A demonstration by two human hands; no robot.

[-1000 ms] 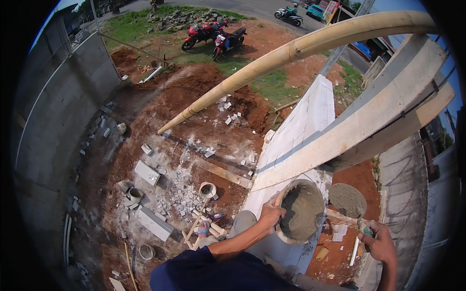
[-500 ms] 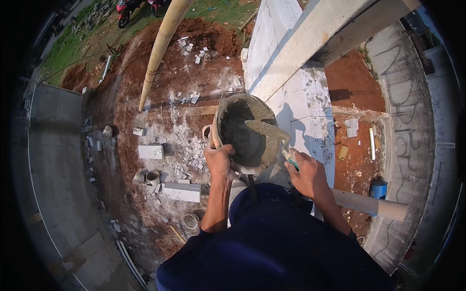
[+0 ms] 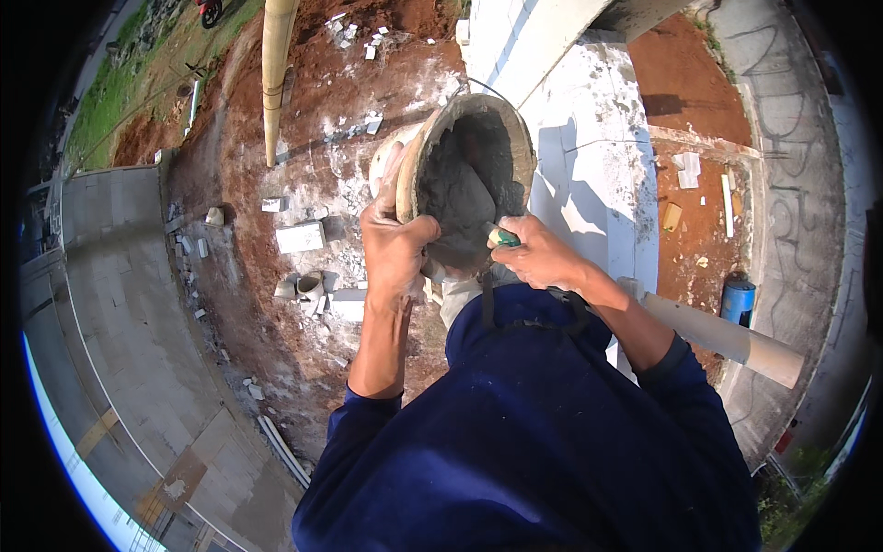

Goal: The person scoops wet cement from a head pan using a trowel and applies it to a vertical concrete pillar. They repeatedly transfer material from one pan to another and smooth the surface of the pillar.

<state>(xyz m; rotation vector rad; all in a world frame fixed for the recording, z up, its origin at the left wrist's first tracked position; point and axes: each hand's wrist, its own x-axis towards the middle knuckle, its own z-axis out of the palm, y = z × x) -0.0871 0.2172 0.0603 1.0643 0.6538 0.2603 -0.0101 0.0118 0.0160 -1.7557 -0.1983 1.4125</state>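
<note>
We see a plain navy-blue top [image 3: 533,442] with matching sleeves [image 3: 363,419] ending near the elbows. A thin dark strap [image 3: 490,304] crosses the top's front edge, and pale grey trousers [image 3: 457,299] show just beyond the top.

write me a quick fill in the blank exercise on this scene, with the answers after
The left side of the bucket is gripped by the ____.
The green handle is held in the ____.
The drum at the right is coloured ____.
In the picture, the bamboo pole is on the ____ side of the bucket.

Missing words: left hand; right hand; blue; left
</note>
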